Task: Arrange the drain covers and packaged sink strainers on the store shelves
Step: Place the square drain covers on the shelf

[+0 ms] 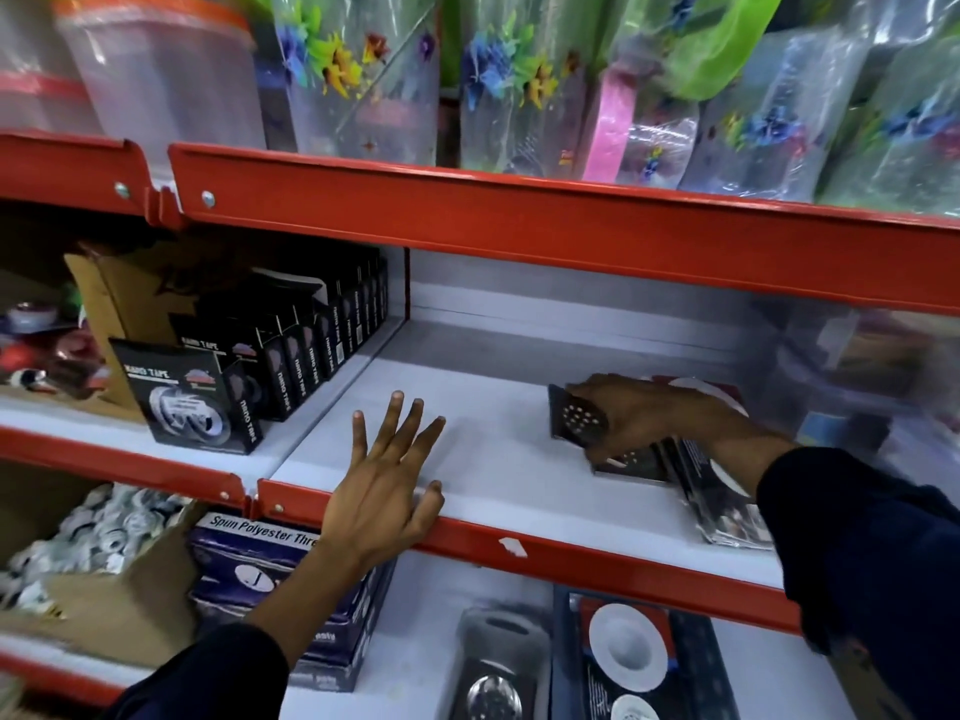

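White shelving with red front rails fills my view. On the middle shelf (493, 459), my right hand (639, 413) clasps a dark square drain cover (574, 418) at the right, tilted above other covers and a packaged strainer (727, 501). My left hand (387, 485) is spread flat, palm on the near rail. Black tape boxes (291, 356) stand far left; more packaged sink strainers (631, 662) lie on the shelf below.

The white, red-edged shelf (483, 459) carried black nano tape boxes (291, 356), a perforated drain cover (579, 420) and packaged strainers (727, 506).
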Tool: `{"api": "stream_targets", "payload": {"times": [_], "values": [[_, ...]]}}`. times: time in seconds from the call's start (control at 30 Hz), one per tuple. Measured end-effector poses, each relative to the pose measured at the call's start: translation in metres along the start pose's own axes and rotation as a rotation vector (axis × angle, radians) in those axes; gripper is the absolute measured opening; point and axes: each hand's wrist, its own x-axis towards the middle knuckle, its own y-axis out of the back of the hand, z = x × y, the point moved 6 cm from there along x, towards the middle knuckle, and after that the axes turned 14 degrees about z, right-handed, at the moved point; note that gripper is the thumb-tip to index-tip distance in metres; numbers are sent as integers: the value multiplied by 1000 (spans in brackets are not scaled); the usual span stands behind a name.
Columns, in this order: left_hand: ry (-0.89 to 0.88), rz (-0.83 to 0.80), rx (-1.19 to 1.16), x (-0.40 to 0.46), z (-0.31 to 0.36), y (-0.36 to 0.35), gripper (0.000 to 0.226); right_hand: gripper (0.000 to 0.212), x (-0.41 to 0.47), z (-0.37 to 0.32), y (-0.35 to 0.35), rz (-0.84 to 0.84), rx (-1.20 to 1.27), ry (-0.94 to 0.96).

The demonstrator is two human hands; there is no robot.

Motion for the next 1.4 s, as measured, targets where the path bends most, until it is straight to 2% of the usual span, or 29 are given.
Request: {"api": "stream_targets", "payload": {"times": [0.1, 0.17, 0.2, 0.3, 0.37, 0.57, 0.67, 0.77, 0.9, 1.0, 1.13, 1.3, 1.4], "values": [[4, -1, 8, -1, 1, 0, 72, 74, 21, -42, -17, 49, 68, 19], [4, -2, 5, -1, 1, 1, 74, 85, 37, -67, -31, 34, 39, 17], [4, 0, -5, -1, 1, 2, 74, 84, 46, -76, -39, 17, 28, 15], [4, -8, -4, 0, 0, 2, 76, 54, 65, -88, -58, -8, 39, -21], [9, -11, 1, 0, 0, 2, 77, 52, 72, -91, -63, -18, 10, -9], [3, 10, 2, 0, 0, 1, 77, 66, 65, -91, -66, -81, -19, 43], [-6, 22, 7, -1, -1, 0, 77, 79, 51, -83, -58, -49, 26, 27], [-18, 34, 10, -1, -3, 0, 76, 92, 29, -56, -37, -12, -26, -39], [-13, 43, -12, -1, -2, -1, 75, 108, -1, 2, -23, -141, -245, -241], [-13, 44, -17, -1, -1, -1, 74, 94, -18, 27, -27, -257, -370, -307], [-9, 36, -16, 0, -1, 0, 74, 65, -23, 33, -32, -276, -334, -301], [-4, 35, -15, -1, 0, 1, 75, 78, -13, 33, -35, -145, -255, -254], [-4, 39, -10, 1, 0, 1, 75, 75, 5, 14, -30, -11, -69, -181]]}}
